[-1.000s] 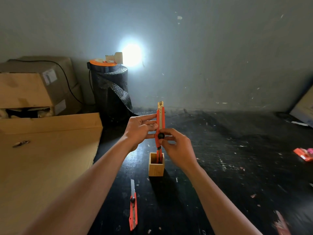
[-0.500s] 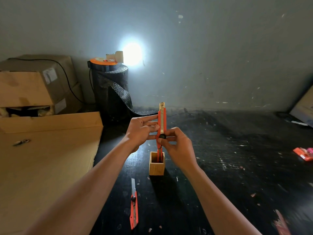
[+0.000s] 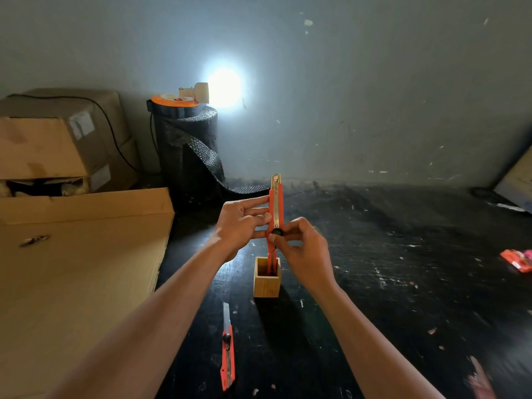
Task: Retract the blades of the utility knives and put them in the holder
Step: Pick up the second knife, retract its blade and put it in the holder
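Observation:
An orange utility knife (image 3: 275,203) stands upright in both hands above a small wooden holder (image 3: 267,280) on the black table. My left hand (image 3: 241,226) grips the knife body from the left. My right hand (image 3: 300,249) pinches its black slider knob low on the handle. The knife's lower end reaches into the holder's opening. A short metal tip shows at its top. A second orange utility knife (image 3: 228,355) lies flat on the table nearer me, its blade extended and pointing away.
A large flat cardboard sheet (image 3: 77,269) covers the table's left side, with cardboard boxes (image 3: 51,145) behind it. A black bubble-wrap roll (image 3: 187,151) with a lamp on top stands at the back. An orange pack (image 3: 516,259) lies far right.
The knife and both hands have sunk slightly toward the holder. My right thumb has slid the black knob a little down the handle.

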The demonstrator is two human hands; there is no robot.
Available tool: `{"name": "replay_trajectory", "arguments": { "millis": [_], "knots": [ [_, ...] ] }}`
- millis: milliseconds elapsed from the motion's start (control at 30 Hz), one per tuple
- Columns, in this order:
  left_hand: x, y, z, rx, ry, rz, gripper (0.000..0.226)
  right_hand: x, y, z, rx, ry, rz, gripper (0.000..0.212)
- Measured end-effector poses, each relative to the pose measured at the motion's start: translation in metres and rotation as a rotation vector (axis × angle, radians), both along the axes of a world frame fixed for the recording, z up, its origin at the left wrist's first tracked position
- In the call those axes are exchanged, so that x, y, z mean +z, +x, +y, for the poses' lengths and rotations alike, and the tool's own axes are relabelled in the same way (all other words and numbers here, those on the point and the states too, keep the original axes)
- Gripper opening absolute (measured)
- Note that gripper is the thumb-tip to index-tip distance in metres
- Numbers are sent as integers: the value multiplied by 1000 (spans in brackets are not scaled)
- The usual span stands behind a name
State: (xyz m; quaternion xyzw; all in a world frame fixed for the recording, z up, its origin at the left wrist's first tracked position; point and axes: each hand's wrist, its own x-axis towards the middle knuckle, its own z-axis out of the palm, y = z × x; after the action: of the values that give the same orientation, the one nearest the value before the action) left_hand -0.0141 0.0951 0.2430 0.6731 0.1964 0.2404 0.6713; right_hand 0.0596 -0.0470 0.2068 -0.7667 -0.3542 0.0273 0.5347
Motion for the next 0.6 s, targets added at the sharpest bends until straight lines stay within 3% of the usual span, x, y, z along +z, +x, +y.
{"name": "replay_trajectory", "arguments": {
  "millis": [200, 400, 600],
  "knots": [
    [-6, 1, 5, -19, 2, 14, 42, -1, 7, 7, 9, 3, 73, 20],
    [-27, 4, 8, -83, -49, 12, 42, 2, 33, 25, 28, 12, 90, 40],
    [-67, 20, 26, 18, -18, 95, 34, -15, 56, 39, 71, -34, 121, 29]
  ]
}}
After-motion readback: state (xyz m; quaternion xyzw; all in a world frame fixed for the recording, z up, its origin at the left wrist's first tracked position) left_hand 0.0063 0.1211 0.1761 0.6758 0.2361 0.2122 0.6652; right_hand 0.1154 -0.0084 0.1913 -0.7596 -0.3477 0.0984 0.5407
